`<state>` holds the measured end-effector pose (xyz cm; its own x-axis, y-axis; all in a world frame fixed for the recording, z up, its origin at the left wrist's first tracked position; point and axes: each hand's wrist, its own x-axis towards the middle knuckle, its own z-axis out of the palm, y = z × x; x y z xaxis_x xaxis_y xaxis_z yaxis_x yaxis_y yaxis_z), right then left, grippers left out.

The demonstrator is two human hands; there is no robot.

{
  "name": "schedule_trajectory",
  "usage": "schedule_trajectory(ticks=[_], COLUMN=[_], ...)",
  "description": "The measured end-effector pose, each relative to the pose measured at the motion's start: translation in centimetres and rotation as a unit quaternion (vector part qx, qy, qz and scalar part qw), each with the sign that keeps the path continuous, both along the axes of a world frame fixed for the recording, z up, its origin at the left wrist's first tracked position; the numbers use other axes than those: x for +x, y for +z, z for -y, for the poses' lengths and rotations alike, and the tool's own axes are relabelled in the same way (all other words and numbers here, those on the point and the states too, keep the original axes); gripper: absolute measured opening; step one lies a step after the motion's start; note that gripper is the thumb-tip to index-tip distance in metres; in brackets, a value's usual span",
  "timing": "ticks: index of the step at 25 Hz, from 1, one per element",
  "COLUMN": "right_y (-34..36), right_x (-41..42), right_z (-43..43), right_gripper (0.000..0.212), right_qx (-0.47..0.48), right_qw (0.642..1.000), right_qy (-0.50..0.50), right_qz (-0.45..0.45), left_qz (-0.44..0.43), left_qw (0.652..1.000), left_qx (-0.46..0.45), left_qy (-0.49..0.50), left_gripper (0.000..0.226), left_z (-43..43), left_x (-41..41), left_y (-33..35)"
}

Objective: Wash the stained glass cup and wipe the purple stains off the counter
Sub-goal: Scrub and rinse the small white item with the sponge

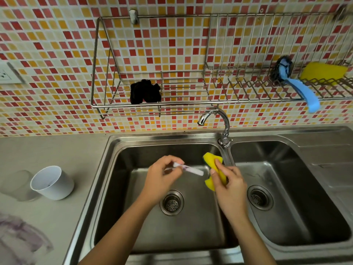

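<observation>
Glass cup (189, 169), blurred and purple-tinged, is pinched by the fingers of the left hand (162, 175) over the left basin of the sink (114, 150). A yellow sponge (210, 159) is gripped by the right hand (229, 182). Purple stains (19, 234) are seen on the tabletop (57, 217).

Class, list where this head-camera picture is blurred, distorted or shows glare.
Head view: motion blur smears the left edge, softening the socket and clear container; the wide-angle lens bows the wire rack and counter; glare glints on the faucet spout.
</observation>
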<state>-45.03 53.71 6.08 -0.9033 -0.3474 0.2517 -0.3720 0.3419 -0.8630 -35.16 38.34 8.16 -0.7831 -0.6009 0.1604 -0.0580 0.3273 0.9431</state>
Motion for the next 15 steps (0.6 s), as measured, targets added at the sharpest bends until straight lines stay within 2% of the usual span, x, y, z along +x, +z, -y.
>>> schedule_trajectory(ticks=[2,4,8,12,15], right_y=[-0.1,-0.4,-0.2,0.0,-0.3], right_x=[1.1,1.7,1.8,1.8,1.9], right_z=[-0.3,-0.5,-0.8,-0.5,-0.5], right_gripper=[0.033,0.033,0.034,0.035,0.036], right_qx=[0.004,0.002,-0.025,-0.044,-0.052], right_qw=[1.000,1.000,0.999,0.999,0.998], right_qy=[0.020,0.025,0.027,0.020,0.023], right_qz=[-0.002,-0.001,0.011,0.004,0.012], left_qz=[-0.037,-0.060,-0.025,0.015,-0.016], left_qw=[0.978,0.948,0.920,0.916,0.871], left_qx=[0.203,0.312,0.390,0.399,0.487], left_qy=[-0.002,0.001,0.030,0.051,0.064], left_gripper=[0.022,0.026,0.029,0.002,0.016], left_z=[0.5,0.6,0.6,0.0,0.0], left_x=[-0.3,-0.8,-1.0,-1.2,-1.3], left_y=[0.2,0.7,1.3,1.0,0.8])
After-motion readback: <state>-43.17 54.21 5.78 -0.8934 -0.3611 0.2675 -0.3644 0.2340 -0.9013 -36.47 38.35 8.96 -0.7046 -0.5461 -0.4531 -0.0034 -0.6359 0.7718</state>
